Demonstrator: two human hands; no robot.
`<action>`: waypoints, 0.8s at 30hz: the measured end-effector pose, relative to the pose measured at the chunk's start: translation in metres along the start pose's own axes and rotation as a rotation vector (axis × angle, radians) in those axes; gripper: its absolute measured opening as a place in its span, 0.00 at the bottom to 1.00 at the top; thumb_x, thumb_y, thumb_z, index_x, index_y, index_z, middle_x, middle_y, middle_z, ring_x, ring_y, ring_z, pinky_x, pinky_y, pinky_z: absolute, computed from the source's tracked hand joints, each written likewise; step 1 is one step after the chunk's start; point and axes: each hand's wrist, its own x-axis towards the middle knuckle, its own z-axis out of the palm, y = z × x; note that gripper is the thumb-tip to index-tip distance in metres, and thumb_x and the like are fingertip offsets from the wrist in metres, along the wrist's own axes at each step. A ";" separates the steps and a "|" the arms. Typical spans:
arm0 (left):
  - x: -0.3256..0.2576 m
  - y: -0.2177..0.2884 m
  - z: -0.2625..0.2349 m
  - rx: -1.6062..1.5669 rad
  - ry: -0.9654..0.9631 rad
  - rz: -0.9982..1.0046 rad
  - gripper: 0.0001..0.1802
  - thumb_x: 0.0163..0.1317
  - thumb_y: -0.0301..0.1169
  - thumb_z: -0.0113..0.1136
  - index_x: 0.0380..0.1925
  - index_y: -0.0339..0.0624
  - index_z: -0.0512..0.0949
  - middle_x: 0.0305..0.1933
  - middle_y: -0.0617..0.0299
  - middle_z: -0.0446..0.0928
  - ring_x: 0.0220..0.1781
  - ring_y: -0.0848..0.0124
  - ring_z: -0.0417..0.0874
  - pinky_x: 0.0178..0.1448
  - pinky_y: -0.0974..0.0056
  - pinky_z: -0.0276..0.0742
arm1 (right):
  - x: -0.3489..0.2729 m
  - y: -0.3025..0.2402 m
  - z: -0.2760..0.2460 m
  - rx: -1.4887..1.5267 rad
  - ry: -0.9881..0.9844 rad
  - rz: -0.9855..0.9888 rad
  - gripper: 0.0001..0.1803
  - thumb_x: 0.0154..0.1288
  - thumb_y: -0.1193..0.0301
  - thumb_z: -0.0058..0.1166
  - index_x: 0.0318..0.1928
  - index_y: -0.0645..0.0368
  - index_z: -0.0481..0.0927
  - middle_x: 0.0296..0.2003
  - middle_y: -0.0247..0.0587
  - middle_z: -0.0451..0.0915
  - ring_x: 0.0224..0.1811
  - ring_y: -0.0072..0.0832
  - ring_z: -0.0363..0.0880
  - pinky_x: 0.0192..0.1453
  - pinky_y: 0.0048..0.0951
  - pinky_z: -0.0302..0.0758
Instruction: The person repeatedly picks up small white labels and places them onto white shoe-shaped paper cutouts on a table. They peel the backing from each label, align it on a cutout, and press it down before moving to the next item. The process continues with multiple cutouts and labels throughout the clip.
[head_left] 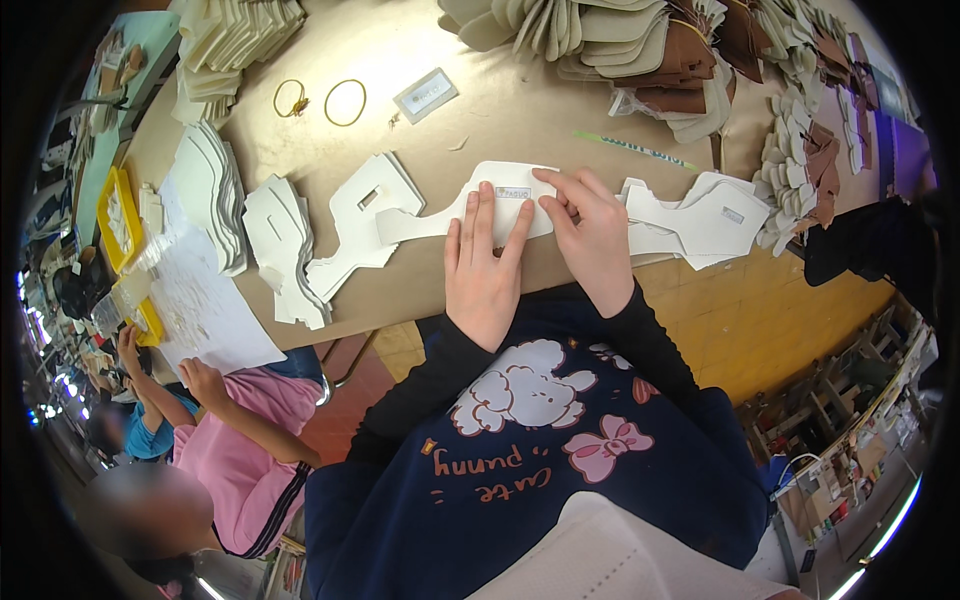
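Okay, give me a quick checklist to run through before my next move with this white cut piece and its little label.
1. Left hand flat on the white cut piece, pinning it to the table: ok.
2. Right hand fingertips at the small label: ok.
3. Label lies on the piece, not on the table: ok.
4. Label stuck down fully: cannot tell.
5. Labelled pieces lie beside the right hand: ok.
6. White pieces within reach on the left: ok.

Navy long-sleeved cartoon sweatshirt
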 end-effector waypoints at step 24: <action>0.015 -0.024 -0.024 -0.327 0.004 -0.049 0.28 0.56 0.31 0.72 0.58 0.45 0.77 0.67 0.55 0.71 0.64 0.52 0.73 0.66 0.52 0.68 | 0.002 0.008 -0.009 -0.008 -0.110 -0.171 0.12 0.61 0.84 0.61 0.44 0.58 0.88 0.36 0.37 0.69 0.30 0.26 0.73 0.35 0.27 0.71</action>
